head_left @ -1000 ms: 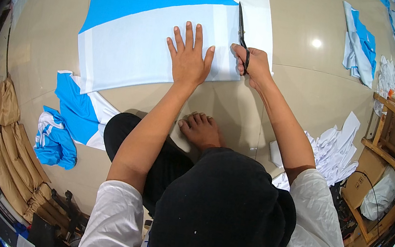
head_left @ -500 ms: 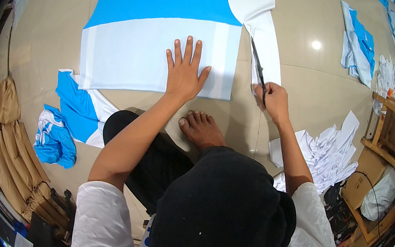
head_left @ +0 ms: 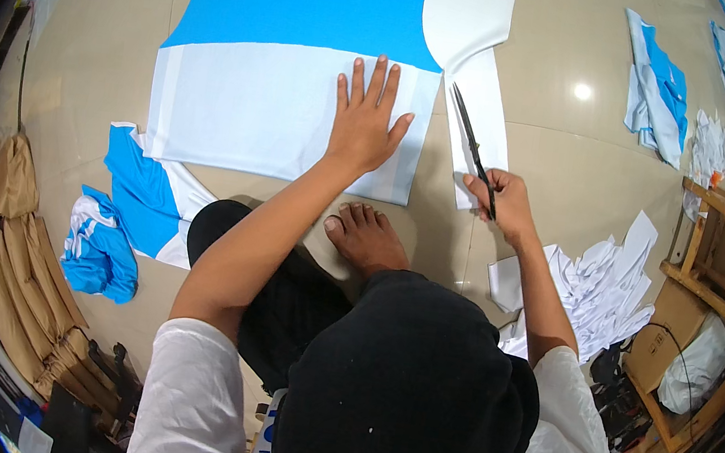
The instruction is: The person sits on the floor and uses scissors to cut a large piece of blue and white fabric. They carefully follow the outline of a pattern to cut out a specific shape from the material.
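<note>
A large blue and white piece of fabric (head_left: pixel 250 113) lies spread on the tiled floor in front of me. My left hand (head_left: pixel 366 127) rests flat on its white band, fingers spread, below the blue section. On the right, my right hand (head_left: pixel 504 203) is closed round the handles of black scissors (head_left: pixel 473 140). Their blades point away from me and lie over a white strip of fabric (head_left: pixel 488 88) beside the larger piece. The strip runs from the far edge down to my right hand and still meets the fabric at the blue part's curved edge.
White scraps (head_left: pixel 595 282) are heaped to my right, near a wooden frame (head_left: pixel 715 270) with a cardboard box (head_left: pixel 665 345). Crumpled blue and white cloth (head_left: pixel 136 190) lies to the left. More cut pieces (head_left: pixel 656 86) lie far right. My bare foot (head_left: pixel 368 236) is close to the fabric's near edge.
The large fabric has turned slightly and shifted. My left hand has slid to the right across it. My right hand and the scissors have come a little nearer to me.
</note>
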Demonstrator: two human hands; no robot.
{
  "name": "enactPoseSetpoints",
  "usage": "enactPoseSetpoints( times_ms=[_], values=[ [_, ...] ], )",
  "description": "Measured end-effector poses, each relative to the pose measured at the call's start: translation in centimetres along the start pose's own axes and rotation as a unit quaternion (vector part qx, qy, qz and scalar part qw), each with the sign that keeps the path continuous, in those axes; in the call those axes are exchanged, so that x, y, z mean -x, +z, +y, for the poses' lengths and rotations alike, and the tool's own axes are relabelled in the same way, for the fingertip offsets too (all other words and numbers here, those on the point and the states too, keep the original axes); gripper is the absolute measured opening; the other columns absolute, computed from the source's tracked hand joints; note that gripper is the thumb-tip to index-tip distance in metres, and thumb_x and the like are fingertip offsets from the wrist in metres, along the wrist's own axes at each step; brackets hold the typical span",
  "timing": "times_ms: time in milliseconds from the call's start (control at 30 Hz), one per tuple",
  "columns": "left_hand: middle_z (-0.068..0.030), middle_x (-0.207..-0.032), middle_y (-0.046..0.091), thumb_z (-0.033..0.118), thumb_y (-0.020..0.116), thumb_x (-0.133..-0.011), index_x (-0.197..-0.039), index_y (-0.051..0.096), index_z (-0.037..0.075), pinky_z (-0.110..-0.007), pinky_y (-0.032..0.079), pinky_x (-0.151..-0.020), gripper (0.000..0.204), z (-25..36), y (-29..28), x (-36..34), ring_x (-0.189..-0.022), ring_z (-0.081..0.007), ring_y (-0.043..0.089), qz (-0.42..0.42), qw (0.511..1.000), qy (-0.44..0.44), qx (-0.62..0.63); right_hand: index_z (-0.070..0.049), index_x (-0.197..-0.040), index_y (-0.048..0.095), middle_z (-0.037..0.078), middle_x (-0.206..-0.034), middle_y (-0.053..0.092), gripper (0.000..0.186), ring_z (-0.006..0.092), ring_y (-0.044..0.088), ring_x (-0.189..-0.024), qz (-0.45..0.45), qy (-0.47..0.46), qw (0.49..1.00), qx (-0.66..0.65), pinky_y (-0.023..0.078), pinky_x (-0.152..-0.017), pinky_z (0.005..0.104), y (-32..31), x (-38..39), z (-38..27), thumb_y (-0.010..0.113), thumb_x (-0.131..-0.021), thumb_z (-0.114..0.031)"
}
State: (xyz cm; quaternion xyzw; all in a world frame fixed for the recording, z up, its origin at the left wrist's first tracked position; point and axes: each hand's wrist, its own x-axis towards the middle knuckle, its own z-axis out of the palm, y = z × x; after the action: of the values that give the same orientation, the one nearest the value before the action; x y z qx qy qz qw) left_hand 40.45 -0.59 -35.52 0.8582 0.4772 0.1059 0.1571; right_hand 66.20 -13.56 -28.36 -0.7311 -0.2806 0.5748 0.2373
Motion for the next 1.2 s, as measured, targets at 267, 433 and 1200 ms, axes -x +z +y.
enactPoseSetpoints(
  times_ms=[267, 433, 1200],
  values=[
    [-0.0255, -0.177, 0.029, 0.048, 0.053, -0.111, -0.169, 0.036, 0.001, -0.074, 0.014, -0.128, 0.077, 0.9, 2.3, -1.6, -0.164, -0.0552, 0.018, 0.054, 0.999, -0.004, -0.005, -0.010, -0.067, 0.058, 0.001, -0.055, 0.054, 0.051, 0.0085, 0.050, -0.046, -0.043, 0.017, 0.996, 0.077, 0.036, -0.045, 0.0269, -2.5, -3.8, -3.3, 0.091, -0.089, -0.042],
    [-0.0234, -0.176, 0.032, 0.049, 0.053, -0.111, -0.169, 0.037, 0.003, -0.073, 0.019, -0.128, 0.076, 0.8, 2.1, -1.3, -0.163, -0.0536, 0.023, 0.050, 0.998, -0.008, -0.024, -0.010, -0.066, 0.059, 0.000, -0.055, 0.053, 0.051, 0.0078, 0.049, -0.046, -0.032, 0.006, 0.994, 0.105, 0.035, -0.045, 0.0268, -4.0, -3.5, -4.0, 0.091, -0.089, -0.042],
    [-0.0245, -0.173, 0.039, 0.046, 0.056, -0.110, -0.166, 0.043, 0.002, -0.071, 0.023, -0.128, 0.073, 1.1, 1.6, -1.5, -0.161, -0.0532, 0.029, 0.075, 0.997, -0.002, -0.007, -0.014, -0.065, 0.056, -0.003, -0.054, 0.052, 0.046, 0.0061, 0.045, -0.044, -0.156, 0.004, 0.983, 0.100, 0.032, -0.046, 0.0250, -6.2, -9.2, -5.8, 0.086, -0.094, -0.032]
  ],
)
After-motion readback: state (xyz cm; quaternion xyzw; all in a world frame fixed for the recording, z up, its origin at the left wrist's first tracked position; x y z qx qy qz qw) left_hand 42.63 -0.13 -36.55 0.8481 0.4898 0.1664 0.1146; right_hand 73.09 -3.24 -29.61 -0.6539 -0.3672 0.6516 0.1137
